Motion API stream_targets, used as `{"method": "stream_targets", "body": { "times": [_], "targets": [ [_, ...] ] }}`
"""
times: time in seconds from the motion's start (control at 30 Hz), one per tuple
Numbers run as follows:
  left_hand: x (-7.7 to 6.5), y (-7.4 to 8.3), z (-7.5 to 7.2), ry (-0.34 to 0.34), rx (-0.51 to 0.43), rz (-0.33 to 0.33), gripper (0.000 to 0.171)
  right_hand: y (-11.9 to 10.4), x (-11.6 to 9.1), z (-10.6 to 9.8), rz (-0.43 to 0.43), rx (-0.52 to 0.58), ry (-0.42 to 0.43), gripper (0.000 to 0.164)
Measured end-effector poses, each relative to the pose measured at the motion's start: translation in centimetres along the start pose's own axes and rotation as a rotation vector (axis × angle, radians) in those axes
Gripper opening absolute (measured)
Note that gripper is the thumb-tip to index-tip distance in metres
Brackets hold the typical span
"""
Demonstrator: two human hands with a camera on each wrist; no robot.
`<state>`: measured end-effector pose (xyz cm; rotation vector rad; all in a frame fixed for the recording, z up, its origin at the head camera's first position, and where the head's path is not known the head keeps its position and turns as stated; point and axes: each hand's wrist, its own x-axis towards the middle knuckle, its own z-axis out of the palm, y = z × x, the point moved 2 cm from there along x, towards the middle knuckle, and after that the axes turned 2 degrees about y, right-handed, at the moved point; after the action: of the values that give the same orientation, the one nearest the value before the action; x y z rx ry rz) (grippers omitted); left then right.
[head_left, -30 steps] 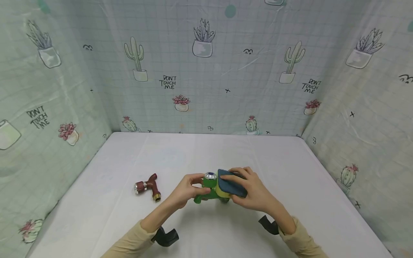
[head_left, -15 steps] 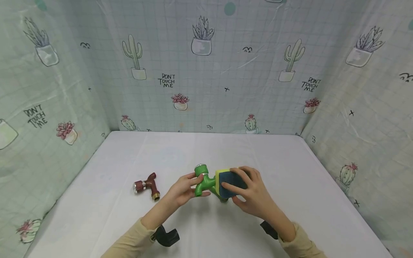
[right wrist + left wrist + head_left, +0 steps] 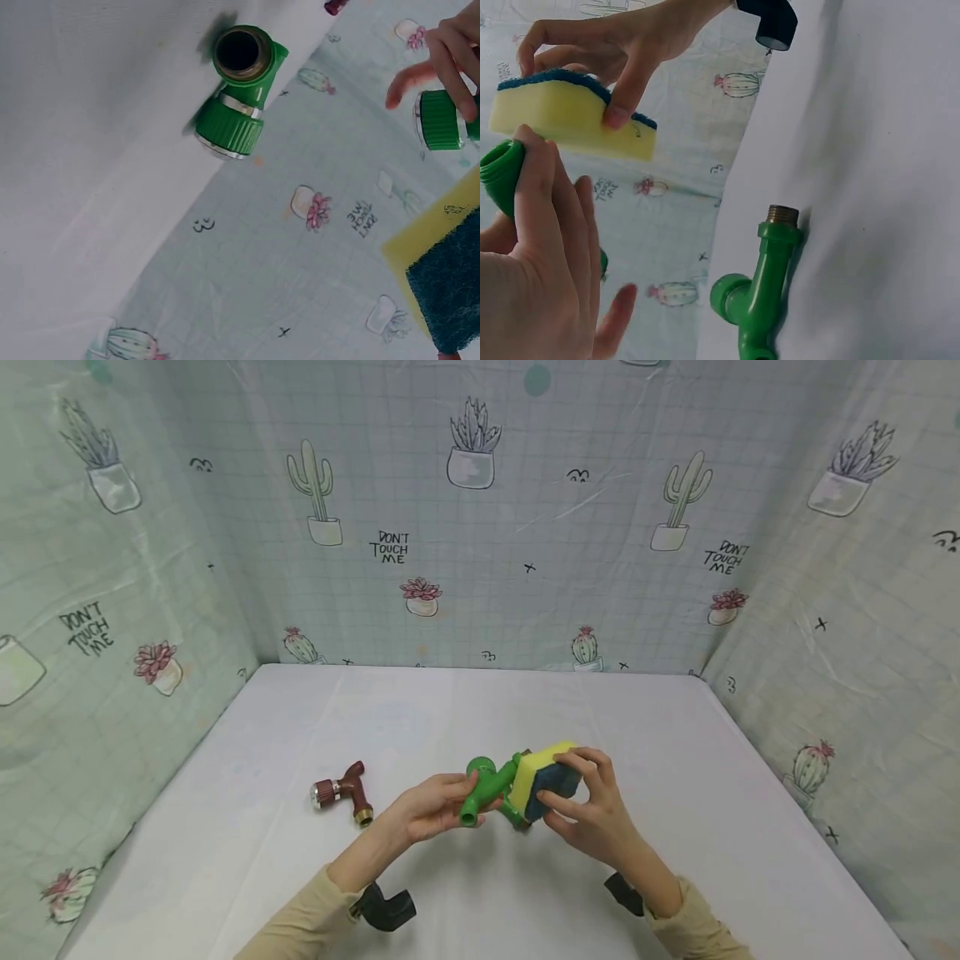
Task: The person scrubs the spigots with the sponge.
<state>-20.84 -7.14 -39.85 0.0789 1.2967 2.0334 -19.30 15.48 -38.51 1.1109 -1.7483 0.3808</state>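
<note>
The left hand (image 3: 431, 806) is curling its fingers round a green plastic tap (image 3: 487, 789), lifting it just above the white table (image 3: 675, 760) in the middle of the head view, with one open end pointing down toward the person. Gripping it by the body seems to be leaving the far side of the tap free for the other hand. The right hand (image 3: 592, 806) is pinching a sponge (image 3: 546, 768), thumb on one face and fingers over the other, so that the yellow foam is turning up and left while the dark blue scouring side is facing into the palm; the sponge is pressing against the tap's right side. In the left wrist view the sponge (image 3: 570, 112) is showing its yellow foam with the blue layer on top, clamped between thumb and fingers.

Further out, a second green tap (image 3: 761, 296) is lying on the table beneath the hands, hidden from the head view. To the left, well apart from both hands, a dark red tap (image 3: 343, 793) is lying on the cloth. Cactus-printed sheeting (image 3: 480, 527) is closing the table in on three sides
</note>
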Motion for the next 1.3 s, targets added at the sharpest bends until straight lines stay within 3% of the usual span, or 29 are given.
{"method": "stream_targets", "body": {
  "times": [0.17, 0.37, 0.63, 0.83, 1.0, 1.17, 1.3],
  "targets": [
    [-0.3, -0.1, 0.3, 0.083, 0.178, 0.073, 0.052, -0.3, 0.2, -0.1, -0.022, -0.003, 0.040, 0.014],
    [-0.8, -0.1, 1.4, 0.051, 0.242, 0.122, 0.045, -0.6, 0.9, -0.2, -0.042, -0.039, 0.054, 0.018],
    [-0.8, -0.3, 1.9, 0.024, 0.298, 0.096, 0.051, -0.8, 0.9, -0.2, -0.048, -0.024, -0.021, 0.026],
    [-0.7, -0.5, 1.8, -0.042, 0.303, 0.062, 0.055, -0.6, 0.9, -0.6, -0.070, -0.011, -0.029, 0.027],
    [-0.6, -0.4, 1.3, -0.144, 0.252, 0.032, 0.052, -0.1, 0.6, -0.8, -0.073, 0.013, -0.032, 0.026],
    [-0.7, -0.3, 1.1, -0.236, 0.208, 0.012, 0.050, 0.2, -0.1, -0.6, -0.001, 0.111, -0.039, 0.026],
    [-0.7, -0.1, 1.1, -0.253, 0.215, 0.020, 0.049, 0.1, -0.2, -0.3, 0.082, 0.221, -0.020, 0.028]
  ]
}}
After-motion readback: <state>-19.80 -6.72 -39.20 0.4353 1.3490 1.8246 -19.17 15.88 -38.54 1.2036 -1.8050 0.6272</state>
